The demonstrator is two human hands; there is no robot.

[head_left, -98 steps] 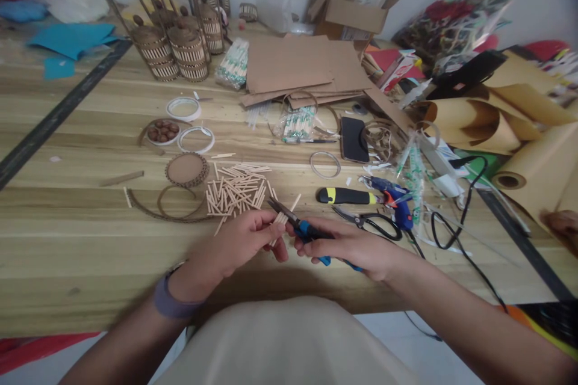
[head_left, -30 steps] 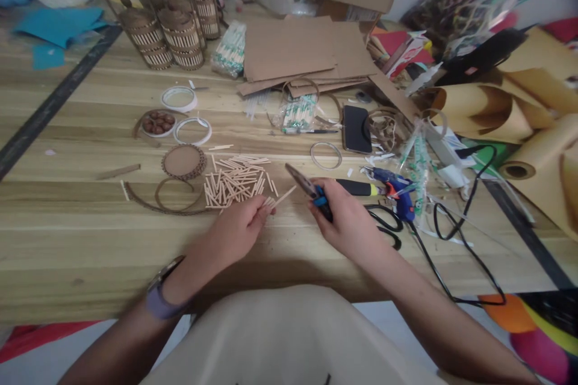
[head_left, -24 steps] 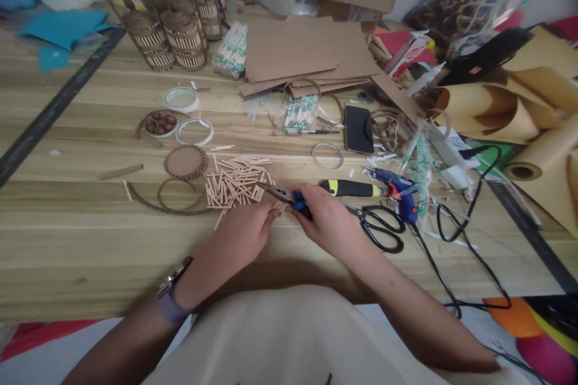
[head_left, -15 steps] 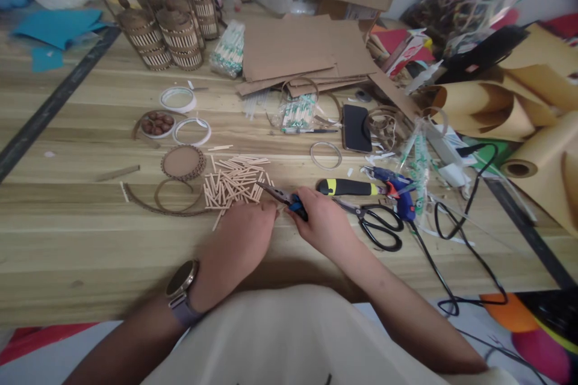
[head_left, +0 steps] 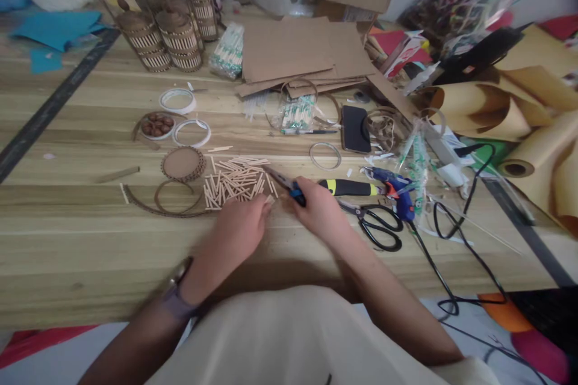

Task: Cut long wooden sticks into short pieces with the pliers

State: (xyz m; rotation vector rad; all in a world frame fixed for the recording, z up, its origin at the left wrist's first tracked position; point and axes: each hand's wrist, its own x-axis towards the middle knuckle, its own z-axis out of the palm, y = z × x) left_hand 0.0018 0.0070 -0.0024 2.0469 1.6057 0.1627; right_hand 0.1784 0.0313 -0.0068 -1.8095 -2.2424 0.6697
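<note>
My right hand (head_left: 318,207) is wrapped round a pair of pliers (head_left: 282,180) with blue-and-black handles, the jaws pointing up and left. At the pile's near edge, my left hand (head_left: 244,219) is closed in a pinch. A pale tip of a wooden stick (head_left: 270,199) pokes out between its fingers. Just beyond both hands lies a loose pile of short wooden sticks (head_left: 237,179). Left of the pile rest a curved brown cardboard strip (head_left: 158,212) and a round cardboard disc with a ridged rim (head_left: 183,163).
Scissors (head_left: 382,234), a yellow-and-black-handled tool (head_left: 352,187) and a blue glue gun (head_left: 401,195) with a trailing cable lie to the right. Behind are a phone (head_left: 356,129), cardboard sheets (head_left: 289,48), tape rolls (head_left: 177,100) and small stick-covered lanterns (head_left: 180,42).
My hands have drawn apart: the left moved slightly left, and the right shifted a little right and up with the pliers. A pale stick tip now shows at the left fingers.
</note>
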